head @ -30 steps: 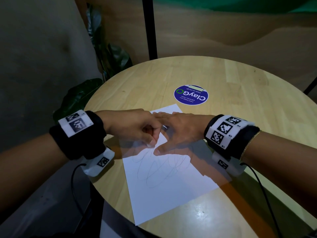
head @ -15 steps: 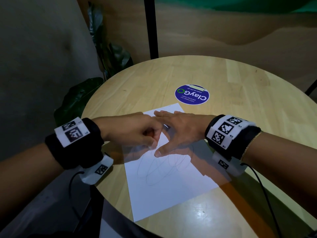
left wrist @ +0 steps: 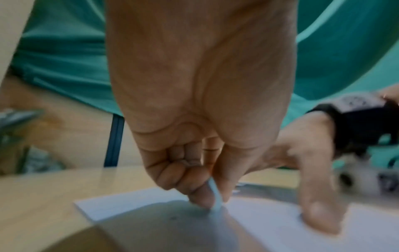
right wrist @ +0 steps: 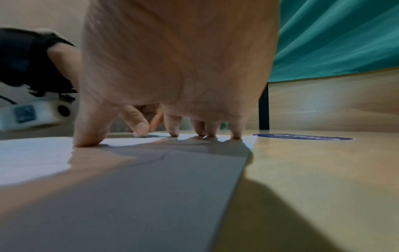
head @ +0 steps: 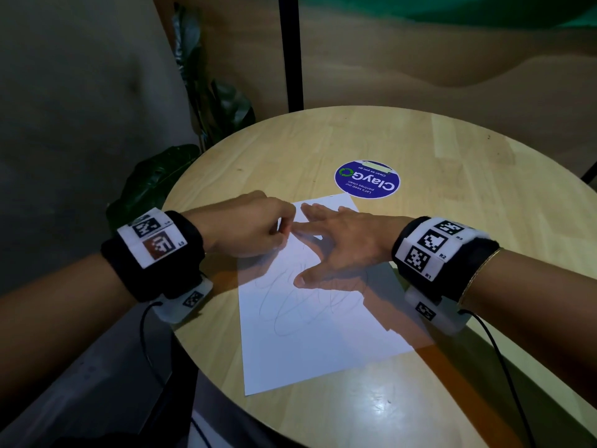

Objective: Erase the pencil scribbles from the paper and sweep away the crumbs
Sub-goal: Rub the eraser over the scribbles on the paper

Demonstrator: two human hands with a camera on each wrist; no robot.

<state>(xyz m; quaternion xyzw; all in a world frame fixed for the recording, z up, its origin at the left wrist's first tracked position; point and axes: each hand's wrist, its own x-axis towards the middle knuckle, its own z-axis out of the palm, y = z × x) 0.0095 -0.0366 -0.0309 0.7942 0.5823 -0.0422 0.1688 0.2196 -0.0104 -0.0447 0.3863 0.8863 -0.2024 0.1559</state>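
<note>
Head view: left hand (head: 248, 231) pinches eraser (left wrist: 215, 194) at paper (head: 323, 350) far end; right hand (head: 349, 247) spread, pinning it; scribbles (head: 290, 305) mostly remain.

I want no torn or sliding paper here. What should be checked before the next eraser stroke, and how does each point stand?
1. Paper pinned: ok; right hand presses it with spread, straight fingertips and thumb.
2. Eraser gripped: ok; left hand pinches a thin pale piece, its tip on the sheet.
3. Paper fully on the table: ok, all visible corners lie on the wood.
4. Scribbles left to erase: not ok; loops show below the hands.
5. Crumbs to sweep: cannot tell, too small and blurred.
6. Stroke path free of the right hand: cannot tell; the hands nearly meet.
</note>
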